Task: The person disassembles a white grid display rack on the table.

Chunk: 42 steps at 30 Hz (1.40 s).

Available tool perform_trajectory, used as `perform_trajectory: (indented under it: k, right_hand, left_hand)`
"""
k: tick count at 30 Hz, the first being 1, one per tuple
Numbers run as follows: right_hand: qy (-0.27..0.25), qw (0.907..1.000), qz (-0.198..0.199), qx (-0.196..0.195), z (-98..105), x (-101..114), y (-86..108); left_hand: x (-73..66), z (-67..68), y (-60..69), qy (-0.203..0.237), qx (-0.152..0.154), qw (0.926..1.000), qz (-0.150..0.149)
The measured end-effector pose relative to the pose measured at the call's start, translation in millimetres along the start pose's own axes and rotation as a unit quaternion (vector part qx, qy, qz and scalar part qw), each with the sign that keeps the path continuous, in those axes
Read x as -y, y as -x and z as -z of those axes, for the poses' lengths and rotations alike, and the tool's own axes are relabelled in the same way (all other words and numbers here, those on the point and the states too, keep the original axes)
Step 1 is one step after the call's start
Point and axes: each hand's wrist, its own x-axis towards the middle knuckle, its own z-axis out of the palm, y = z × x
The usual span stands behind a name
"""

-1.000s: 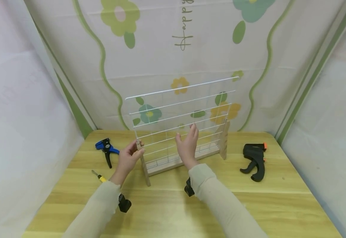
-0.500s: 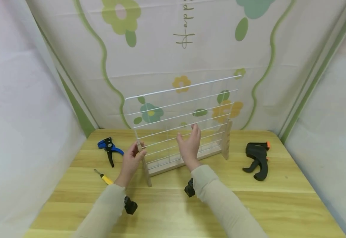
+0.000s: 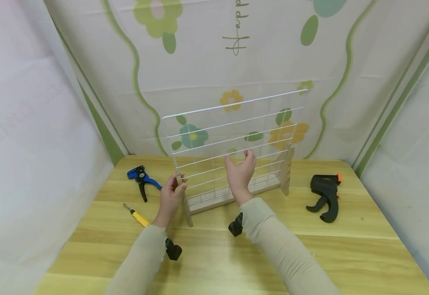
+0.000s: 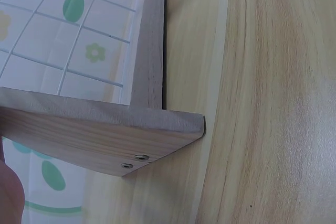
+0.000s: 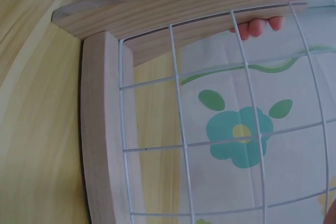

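Note:
A white wire grid [image 3: 236, 103] stands upright on a wooden frame with a base bar [image 3: 214, 203] and two side panels. My left hand [image 3: 170, 197] grips the upper end of the left side panel [image 3: 185, 206], thumb on the near side. In the right wrist view, that hand's fingertips [image 5: 257, 28] show below the panel's edge. My right hand [image 3: 241, 176] is at the middle of the grid, thumb and fingers spread apart; whether it touches the wires cannot be told. In the left wrist view, two metal fasteners [image 4: 140, 157] sit in the side panel [image 4: 105, 135].
Blue-and-black wire strippers [image 3: 142, 176] and a yellow-handled screwdriver [image 3: 139, 217] lie on the wooden table [image 3: 214, 262] at left. A black clamp [image 3: 325, 194] with orange tips lies at right. Behind the rack hangs a flower-patterned cloth [image 3: 273, 49].
The whole scene has shifted slightly right and up in the head view. Both hands keep their places on and near the rack; little else has changed.

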Motion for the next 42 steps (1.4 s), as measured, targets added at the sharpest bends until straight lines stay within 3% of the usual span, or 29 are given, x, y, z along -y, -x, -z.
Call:
perform_trajectory:
  k: [16, 23, 29, 33, 42]
  right_hand:
    - [-0.019, 0.9991, -0.036, -0.014, 0, 10, -0.9]
    - [-0.03, 0.9981, -0.051, -0.018, 0, 14, -1.7]
    - [-0.033, 0.9981, -0.047, -0.022, 0, 15, -1.5]
    - [-0.033, 0.9976, -0.058, -0.017, 2, 15, -2.0]
    - [-0.045, 0.9957, -0.08, -0.012, 2, 17, -2.4]
  left_hand:
    - [-2.5, 0.2, -2.7, -0.008, 0.003, 0.9996, 0.029]
    - [24.2, 2.1, -8.5, -0.001, -0.009, 0.9998, 0.017]
    - [28.8, 0.8, -7.7, -0.005, -0.016, 0.9999, 0.0]
    - [27.1, -0.3, -7.4, -0.007, -0.012, 0.9998, 0.013]
    - [3.7, -0.3, -3.2, 0.001, -0.009, 0.9999, 0.012]
